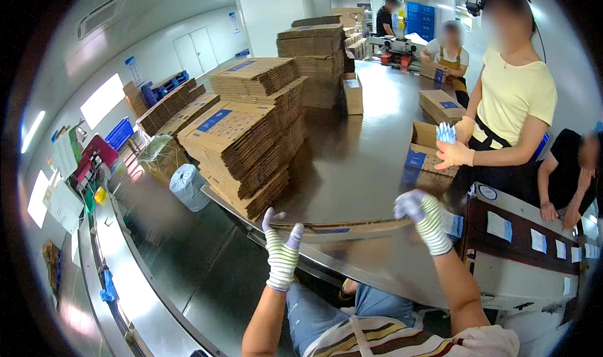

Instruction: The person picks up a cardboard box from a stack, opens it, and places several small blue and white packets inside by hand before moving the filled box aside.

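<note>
A flattened cardboard box (pixel 352 229) is held nearly edge-on between my two hands above the near edge of the metal table. My left hand (pixel 282 253), in a white glove with yellow-green stripes, grips the box's left end, its thumb and a finger pointing up around it. At the right end, my right hand (pixel 427 220) wears a matching glove and has its fingers bent over the cardboard. Just beyond my left hand stands a tall stack of flattened cardboard boxes (pixel 229 140) with blue printed patches.
The metal table (pixel 352 168) runs away from me. Across it a person in yellow holds blue-white packets (pixel 446 134) over an open carton (pixel 419 149). A conveyor (pixel 534 231) carries packets at right. More flattened stacks (pixel 311 61) stand behind; a blue-white roll (pixel 188 187) is at left.
</note>
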`<state>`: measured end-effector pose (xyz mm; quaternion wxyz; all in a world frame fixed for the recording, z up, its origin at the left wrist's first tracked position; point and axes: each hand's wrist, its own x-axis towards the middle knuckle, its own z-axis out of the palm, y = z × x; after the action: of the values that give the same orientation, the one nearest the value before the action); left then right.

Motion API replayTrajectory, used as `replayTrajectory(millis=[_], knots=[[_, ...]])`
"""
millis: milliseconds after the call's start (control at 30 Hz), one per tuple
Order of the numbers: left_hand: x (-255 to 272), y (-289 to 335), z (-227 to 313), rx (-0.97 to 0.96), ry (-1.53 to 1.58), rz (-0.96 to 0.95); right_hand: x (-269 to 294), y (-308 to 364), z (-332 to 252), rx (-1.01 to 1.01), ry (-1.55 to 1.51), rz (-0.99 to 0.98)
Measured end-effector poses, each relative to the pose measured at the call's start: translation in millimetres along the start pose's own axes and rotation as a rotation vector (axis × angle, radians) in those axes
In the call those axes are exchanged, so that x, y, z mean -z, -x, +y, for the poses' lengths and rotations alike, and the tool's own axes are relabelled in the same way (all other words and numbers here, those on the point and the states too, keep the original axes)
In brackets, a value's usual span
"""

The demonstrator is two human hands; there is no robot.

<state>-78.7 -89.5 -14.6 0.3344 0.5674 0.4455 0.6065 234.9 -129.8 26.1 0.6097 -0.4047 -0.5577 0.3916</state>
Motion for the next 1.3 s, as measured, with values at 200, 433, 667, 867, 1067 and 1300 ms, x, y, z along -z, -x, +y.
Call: replayTrajectory(millis=[200,433,667,867,1067,1300], knots=[[-19,-22,-31,0.133,-0.246,0.115,-16,-3,25,-0.016,0.287,0.099],[-14,-46,11,0.347,-0.369,-0.664,2,-41,51,0.189,0.808,0.149],[-12,-85,-21,0.244,-0.626,-0.526,-21,-55,33,0.357,1.337,-0.074],[-17,-79,6,-0.089,-1.038,-0.289,-29,-53,30,0.163,1.149,-0.004],[-41,-55,34,-0.541,-1.072,-0.573,-22,-59,26,0.218,1.189,-0.202],[-52,-51,34,-0.571,-1.018,-0.914,-15,-79,39,0.397,1.175,-0.161]])
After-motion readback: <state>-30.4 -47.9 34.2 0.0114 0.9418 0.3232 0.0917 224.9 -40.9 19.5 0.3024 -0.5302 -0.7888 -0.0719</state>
